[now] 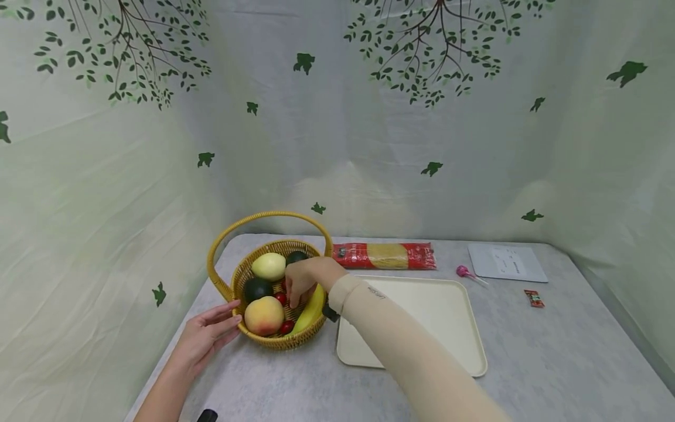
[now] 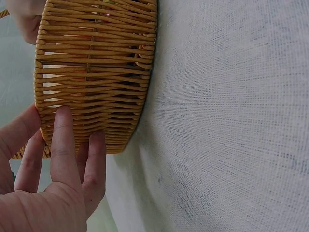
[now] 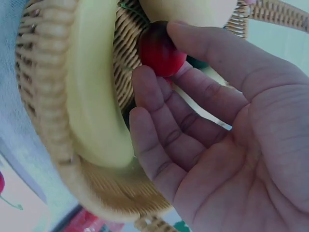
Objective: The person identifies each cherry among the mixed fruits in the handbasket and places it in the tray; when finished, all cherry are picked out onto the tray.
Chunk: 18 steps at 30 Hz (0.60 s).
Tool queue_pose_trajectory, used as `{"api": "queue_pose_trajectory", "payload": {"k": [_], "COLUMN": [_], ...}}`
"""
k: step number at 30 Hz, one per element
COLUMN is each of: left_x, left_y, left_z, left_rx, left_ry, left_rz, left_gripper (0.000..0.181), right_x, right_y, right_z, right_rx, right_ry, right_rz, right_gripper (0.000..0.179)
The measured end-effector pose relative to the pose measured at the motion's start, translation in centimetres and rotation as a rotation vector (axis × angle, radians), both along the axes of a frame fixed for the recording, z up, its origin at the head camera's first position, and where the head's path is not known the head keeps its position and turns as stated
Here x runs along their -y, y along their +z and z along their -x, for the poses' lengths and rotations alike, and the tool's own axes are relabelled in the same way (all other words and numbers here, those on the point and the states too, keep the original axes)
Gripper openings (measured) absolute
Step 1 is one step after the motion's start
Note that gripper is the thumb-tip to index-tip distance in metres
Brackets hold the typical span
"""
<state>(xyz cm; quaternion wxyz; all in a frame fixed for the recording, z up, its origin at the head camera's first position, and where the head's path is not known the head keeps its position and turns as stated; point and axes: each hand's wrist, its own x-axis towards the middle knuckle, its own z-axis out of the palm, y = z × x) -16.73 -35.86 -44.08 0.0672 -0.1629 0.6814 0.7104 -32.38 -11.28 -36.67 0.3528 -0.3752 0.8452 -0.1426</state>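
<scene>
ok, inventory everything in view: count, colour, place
Basket: 1, tan, left
Banana: 1, yellow, basket
Peach: 1, yellow-red, basket
Pale fruit: 1, yellow, basket
Dark fruits: 2, blackish, basket
Cherries: 2+, red, basket
Stemmed item: 1, red, tray
Tray: 1, cream, beside basket
Long packet: 1, red-yellow, behind tray
Lollipop: 1, pink, right
Flat sheet: 1, white, far right
Small packet: 1, red, right
Table: 1, grey, underneath
Backdrop: 1, whitish, behind
Black pieces: 2, black, right wrist, bottom edge
Left hand: 1, bare, touching basket
Right hand: 1, bare, pinching cherry
Sleeve: 1, beige, right arm
</scene>
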Motion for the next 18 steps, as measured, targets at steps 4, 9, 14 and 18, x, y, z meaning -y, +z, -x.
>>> {"api": "queue_pose_trajectory", "payload": {"k": [4, 9, 14, 18], "left_x": [0.0, 0.0, 0.1, 0.1], "left_y": [0.1, 0.1, 0.0, -0.2], "left_z": [0.0, -0.1, 0.0, 0.0], "left_rx": [0.0, -0.003, 0.001, 0.004], "left_ry": [-0.003, -0.005, -0.002, -0.009], "left_rz": [0.006, 0.003, 0.007, 0.008], "left_gripper": [0.043, 0.044, 0.042, 0.045], "right_x": [-0.6, -1.6, -3.1, -4.5], "right_y": [0.6, 1.4, 2.0, 2.3], "right_z": [0.0, -0.2, -0.4, -0.5], "right_rx": [0.004, -0.07, -0.109, -0.104], "right_ry": [0.02, 0.062, 0.087, 0.087], "right_rz": [0.033, 0.049, 0.095, 0.141], "right_gripper": [0.008, 0.009, 0.014, 0.021]}}
